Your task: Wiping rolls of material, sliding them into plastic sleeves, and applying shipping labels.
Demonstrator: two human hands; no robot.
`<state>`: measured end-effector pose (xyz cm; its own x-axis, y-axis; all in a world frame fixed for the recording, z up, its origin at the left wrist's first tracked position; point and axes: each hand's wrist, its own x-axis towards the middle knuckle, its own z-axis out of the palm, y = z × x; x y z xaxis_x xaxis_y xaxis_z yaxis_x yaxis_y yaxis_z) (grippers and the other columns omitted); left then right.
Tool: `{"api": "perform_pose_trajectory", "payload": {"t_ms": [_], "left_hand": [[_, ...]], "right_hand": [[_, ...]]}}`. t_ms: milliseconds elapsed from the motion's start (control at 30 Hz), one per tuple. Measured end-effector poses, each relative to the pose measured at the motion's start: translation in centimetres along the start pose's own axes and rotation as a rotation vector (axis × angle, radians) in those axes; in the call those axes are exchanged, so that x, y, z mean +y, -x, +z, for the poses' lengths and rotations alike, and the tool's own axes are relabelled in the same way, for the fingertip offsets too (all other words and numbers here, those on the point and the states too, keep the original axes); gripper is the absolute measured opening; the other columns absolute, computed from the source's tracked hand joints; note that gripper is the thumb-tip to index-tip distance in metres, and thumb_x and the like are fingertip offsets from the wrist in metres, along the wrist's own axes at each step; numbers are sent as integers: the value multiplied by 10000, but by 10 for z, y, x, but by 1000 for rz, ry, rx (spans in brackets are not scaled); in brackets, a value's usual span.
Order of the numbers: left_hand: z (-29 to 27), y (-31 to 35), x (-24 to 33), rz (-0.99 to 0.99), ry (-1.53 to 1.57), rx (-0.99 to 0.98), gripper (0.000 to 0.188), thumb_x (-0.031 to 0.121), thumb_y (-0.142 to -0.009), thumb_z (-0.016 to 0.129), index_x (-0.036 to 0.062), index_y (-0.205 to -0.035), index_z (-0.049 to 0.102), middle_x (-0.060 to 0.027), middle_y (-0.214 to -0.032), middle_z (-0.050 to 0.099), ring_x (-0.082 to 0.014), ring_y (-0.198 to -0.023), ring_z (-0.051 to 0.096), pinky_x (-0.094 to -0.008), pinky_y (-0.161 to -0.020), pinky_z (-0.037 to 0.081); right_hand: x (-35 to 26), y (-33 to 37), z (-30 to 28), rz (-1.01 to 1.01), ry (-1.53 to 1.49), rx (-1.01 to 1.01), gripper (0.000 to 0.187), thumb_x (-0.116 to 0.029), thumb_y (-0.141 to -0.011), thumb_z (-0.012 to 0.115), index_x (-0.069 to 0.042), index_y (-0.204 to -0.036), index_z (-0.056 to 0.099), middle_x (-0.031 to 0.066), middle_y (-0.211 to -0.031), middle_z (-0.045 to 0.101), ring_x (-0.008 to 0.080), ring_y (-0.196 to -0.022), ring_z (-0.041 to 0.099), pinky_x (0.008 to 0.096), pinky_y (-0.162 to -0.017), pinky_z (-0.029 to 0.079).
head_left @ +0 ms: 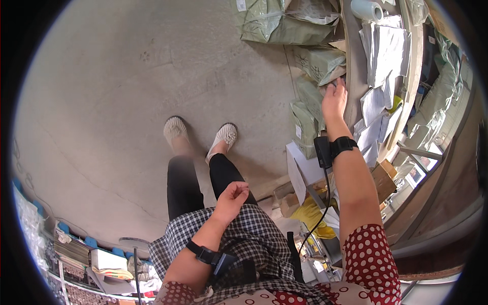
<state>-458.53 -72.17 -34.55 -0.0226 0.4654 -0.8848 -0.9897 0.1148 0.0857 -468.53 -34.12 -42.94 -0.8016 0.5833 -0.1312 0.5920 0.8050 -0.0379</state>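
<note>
My right hand [334, 103] reaches forward along the edge of the tabletop [357, 66]. Its fingertips are drawn together at the near end of a green wrapped package [323, 62], around a small dark thing I cannot make out. Another green package [306, 119] lies just left of that wrist. My left hand [232, 201] hangs in front of my checked apron [254, 223], its fingers curled in and nothing visible in them. Each wrist wears a black strap with a small dark device.
A large green wrapped bundle [290, 23] sits on the floor ahead. White papers [386, 53] and a white roll [367, 10] lie on the table at right. Below are a white box [305, 162], yellow cloth [315, 218] and a brown carton [382, 182]. Shelves with folded goods [108, 262] stand at lower left.
</note>
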Motion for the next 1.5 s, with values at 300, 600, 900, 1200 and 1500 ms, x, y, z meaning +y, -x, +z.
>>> {"api": "perform_pose_trajectory", "payload": {"t_ms": [300, 600, 900, 1200, 1500], "left_hand": [[-2, -8, 0, 62, 19, -41, 209, 16, -902, 550, 19, -1111, 542, -13, -959, 596, -84, -906, 558, -224, -835, 447], [4, -8, 7, 60, -1, -49, 216, 22, -903, 551, 20, -1119, 541, -20, -978, 599, -90, -925, 566, -229, -842, 456], [8, -7, 9, 44, -22, -54, 218, 18, -905, 547, 26, -1123, 541, -29, -1003, 602, -91, -935, 565, -226, -846, 455], [7, -5, 12, 25, 6, -45, 227, 18, -908, 542, 29, -1134, 534, -33, -1014, 602, -92, -936, 565, -227, -849, 455], [12, -3, 14, 45, 17, -71, 254, 1, -889, 560, 27, -1139, 527, -44, -1043, 588, -97, -952, 559, -230, -852, 455]], "right_hand": [[7, -28, 12, 370, 42, -126, 433, -210, -897, 392, -32, -1283, 473, 265, -1229, 522, 411, -1043, 554, 448, -896, 439], [-5, -20, 21, 446, 170, -146, 436, -184, -855, 511, -130, -1280, 426, 217, -1223, 528, 409, -1085, 529, 446, -893, 445], [-29, -5, 22, 663, -172, -89, 588, -58, -766, 632, -5, -1298, 386, 173, -1151, 589, 334, -1053, 569, 388, -921, 442], [-39, 16, 28, 728, -427, -240, 368, -171, -836, 551, 16, -1151, 507, 233, -1035, 611, 329, -1084, 549, 395, -885, 450], [-62, 15, 28, 735, -85, 131, 779, -204, -700, 755, 13, -1310, 323, 234, -1304, 352, 397, -1219, 363, 446, -1031, 344]]}}
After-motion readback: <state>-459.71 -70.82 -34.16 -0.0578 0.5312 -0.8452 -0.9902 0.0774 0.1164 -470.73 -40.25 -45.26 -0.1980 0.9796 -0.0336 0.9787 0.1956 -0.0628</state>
